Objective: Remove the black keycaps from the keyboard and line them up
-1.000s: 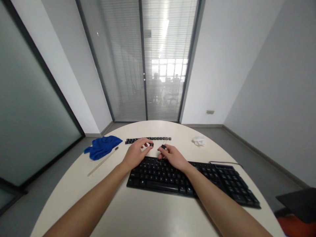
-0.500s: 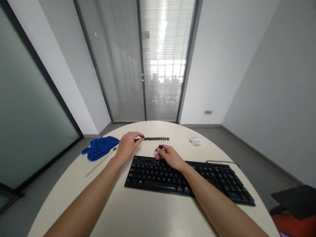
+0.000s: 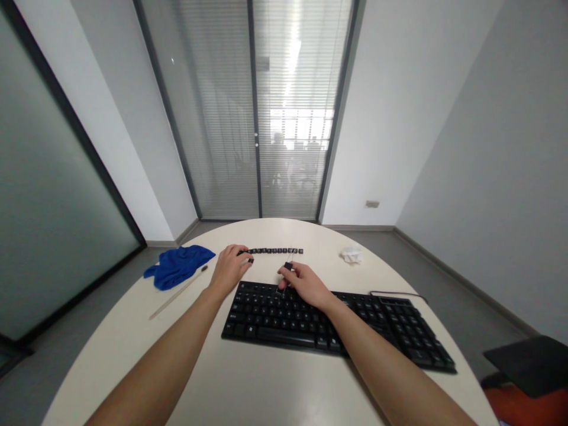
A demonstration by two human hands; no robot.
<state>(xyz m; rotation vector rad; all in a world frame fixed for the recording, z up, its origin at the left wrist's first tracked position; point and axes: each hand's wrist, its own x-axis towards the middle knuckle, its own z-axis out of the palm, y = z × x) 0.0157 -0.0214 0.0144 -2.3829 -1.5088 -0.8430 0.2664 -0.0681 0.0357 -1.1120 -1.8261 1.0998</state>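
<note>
A black keyboard (image 3: pixel 337 322) lies across the round white table (image 3: pixel 266 384). Beyond it runs a row of loose black keycaps (image 3: pixel 277 251). My left hand (image 3: pixel 229 269) rests at the left end of that row, fingers curled around a small black keycap (image 3: pixel 249 260) at its fingertips. My right hand (image 3: pixel 304 282) hovers over the keyboard's top rows, pinching a small black key puller tool (image 3: pixel 286 271) whose thin wire points down at the keys.
A blue cloth (image 3: pixel 177 265) and a thin pale stick (image 3: pixel 177 292) lie at the table's left. A crumpled white tissue (image 3: pixel 352 254) sits at the far right. The keyboard cable (image 3: pixel 390 293) loops behind it. A dark chair (image 3: pixel 528 364) stands at the lower right.
My left hand went from the keyboard's top edge up to the left end of the keycap row, then drew back slightly with its fingers curled. The right hand barely moved.
</note>
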